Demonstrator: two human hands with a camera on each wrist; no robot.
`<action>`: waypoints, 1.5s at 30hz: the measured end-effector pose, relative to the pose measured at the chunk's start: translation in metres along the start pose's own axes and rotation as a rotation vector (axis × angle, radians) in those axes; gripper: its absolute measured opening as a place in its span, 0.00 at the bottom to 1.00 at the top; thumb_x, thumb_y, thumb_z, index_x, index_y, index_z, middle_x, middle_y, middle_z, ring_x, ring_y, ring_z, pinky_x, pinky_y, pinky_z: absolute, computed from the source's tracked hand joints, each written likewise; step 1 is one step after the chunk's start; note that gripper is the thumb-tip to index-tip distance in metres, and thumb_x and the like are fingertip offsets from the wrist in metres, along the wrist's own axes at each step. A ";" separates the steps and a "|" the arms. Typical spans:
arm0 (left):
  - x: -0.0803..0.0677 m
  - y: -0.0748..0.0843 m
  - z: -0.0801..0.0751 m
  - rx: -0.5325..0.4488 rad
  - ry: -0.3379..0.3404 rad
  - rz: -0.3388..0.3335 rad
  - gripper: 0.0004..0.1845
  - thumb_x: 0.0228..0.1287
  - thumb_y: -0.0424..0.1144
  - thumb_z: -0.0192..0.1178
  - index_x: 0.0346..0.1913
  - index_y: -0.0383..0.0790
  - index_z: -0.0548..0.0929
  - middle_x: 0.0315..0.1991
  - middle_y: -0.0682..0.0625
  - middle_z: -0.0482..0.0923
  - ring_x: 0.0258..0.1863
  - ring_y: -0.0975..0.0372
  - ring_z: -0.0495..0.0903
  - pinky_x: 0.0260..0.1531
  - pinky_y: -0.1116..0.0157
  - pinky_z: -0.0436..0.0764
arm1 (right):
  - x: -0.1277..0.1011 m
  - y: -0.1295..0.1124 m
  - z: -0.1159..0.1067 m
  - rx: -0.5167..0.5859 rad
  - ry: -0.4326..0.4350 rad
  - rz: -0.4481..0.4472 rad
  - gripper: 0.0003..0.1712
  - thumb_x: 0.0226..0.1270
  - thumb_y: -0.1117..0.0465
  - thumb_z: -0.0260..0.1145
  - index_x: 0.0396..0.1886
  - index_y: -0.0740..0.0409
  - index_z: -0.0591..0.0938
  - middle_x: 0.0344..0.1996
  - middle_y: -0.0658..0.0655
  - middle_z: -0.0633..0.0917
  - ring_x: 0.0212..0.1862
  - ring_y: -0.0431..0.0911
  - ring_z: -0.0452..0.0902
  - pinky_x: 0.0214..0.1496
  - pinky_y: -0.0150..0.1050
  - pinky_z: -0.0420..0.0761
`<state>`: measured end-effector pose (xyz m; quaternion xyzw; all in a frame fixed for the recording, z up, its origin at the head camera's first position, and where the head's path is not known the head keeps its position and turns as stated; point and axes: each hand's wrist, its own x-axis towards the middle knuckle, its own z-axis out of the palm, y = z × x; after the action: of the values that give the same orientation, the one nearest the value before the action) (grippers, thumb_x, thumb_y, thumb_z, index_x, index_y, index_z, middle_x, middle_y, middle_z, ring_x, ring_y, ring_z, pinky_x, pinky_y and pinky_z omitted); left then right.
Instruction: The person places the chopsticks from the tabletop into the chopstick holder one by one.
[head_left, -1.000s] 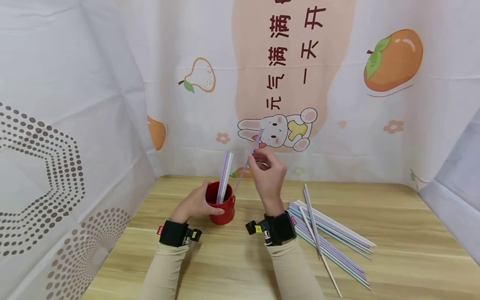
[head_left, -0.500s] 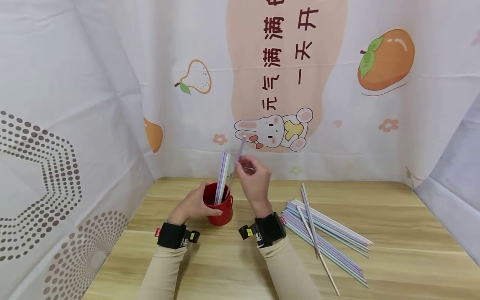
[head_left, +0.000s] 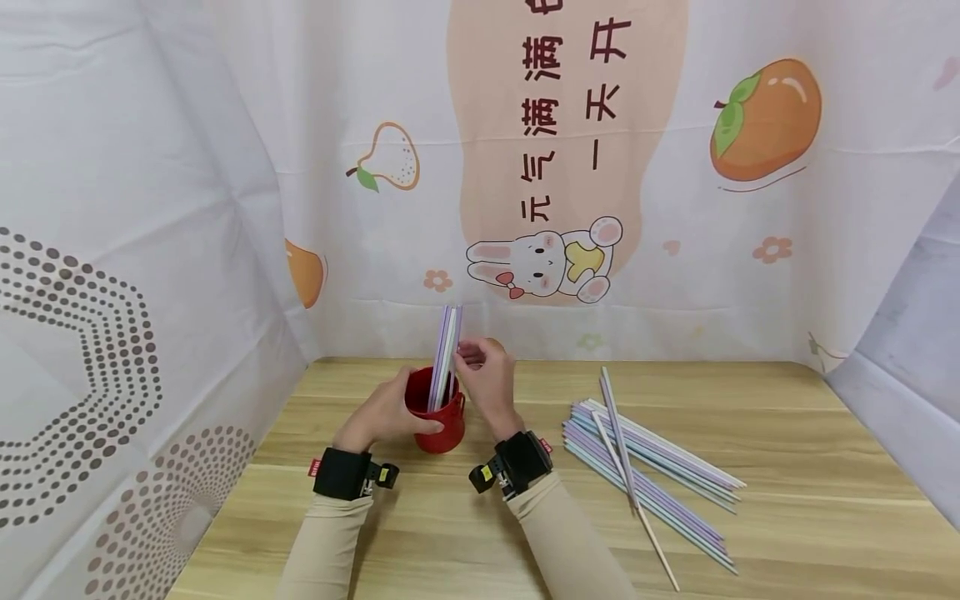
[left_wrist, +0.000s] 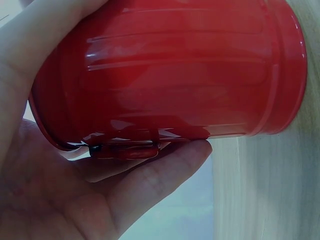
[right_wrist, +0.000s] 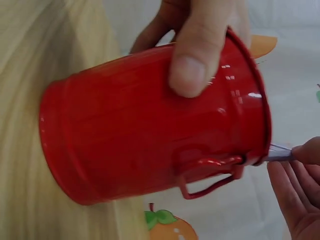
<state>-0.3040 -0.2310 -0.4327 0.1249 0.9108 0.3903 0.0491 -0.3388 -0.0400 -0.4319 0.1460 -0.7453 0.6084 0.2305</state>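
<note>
A small red metal bucket (head_left: pixel 444 438) with a side handle stands on the table. My left hand (head_left: pixel 384 410) grips it around the upper part, with the thumb across the front near the rim. Several thin lilac, white and pale green sticks (head_left: pixel 444 354) stand upright inside, leaning slightly right. Just above the rim, my right hand (head_left: pixel 487 377) pinches a lilac stick (right_wrist: pixel 281 154) between thumb and fingers. That stick's lower end is hidden inside the bucket. In the left wrist view, fingers (left_wrist: pixel 165 175) press along the bucket's side by the handle.
Two bundles of lilac, white and blue-green sticks (head_left: pixel 652 496) lie on the wooden table (head_left: pixel 795 450) at right. Loose sticks, one grey-lilac (head_left: pixel 618 429) and one cream (head_left: pixel 660 552), cross over them. A white printed curtain (head_left: pixel 360 250) hangs behind the table.
My right hand has moved left and down, bringing the lilac stick from outside the bucket into it beside the others. My left hand keeps its grip on the bucket.
</note>
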 end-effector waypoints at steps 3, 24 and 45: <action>0.000 0.001 0.002 0.007 -0.002 0.002 0.46 0.51 0.45 0.80 0.69 0.37 0.66 0.63 0.42 0.79 0.60 0.49 0.79 0.58 0.50 0.85 | -0.003 0.004 0.000 0.003 -0.016 0.046 0.10 0.64 0.69 0.73 0.44 0.67 0.87 0.38 0.64 0.91 0.38 0.53 0.89 0.42 0.40 0.91; 0.003 0.004 0.004 -0.021 -0.032 0.003 0.46 0.51 0.45 0.81 0.69 0.39 0.65 0.64 0.42 0.78 0.61 0.50 0.77 0.56 0.50 0.86 | 0.003 -0.013 -0.119 -0.502 -0.087 0.167 0.16 0.62 0.66 0.70 0.49 0.67 0.86 0.38 0.63 0.91 0.40 0.55 0.90 0.46 0.49 0.87; -0.001 -0.001 -0.002 -0.020 -0.031 -0.006 0.46 0.52 0.45 0.80 0.69 0.38 0.65 0.65 0.40 0.77 0.62 0.48 0.77 0.55 0.50 0.87 | -0.021 0.030 -0.222 -0.786 -0.338 0.422 0.01 0.54 0.72 0.66 0.25 0.67 0.83 0.25 0.62 0.83 0.30 0.52 0.76 0.34 0.46 0.78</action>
<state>-0.3039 -0.2332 -0.4316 0.1277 0.9064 0.3973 0.0658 -0.2987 0.1816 -0.4341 -0.0101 -0.9594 0.2814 0.0152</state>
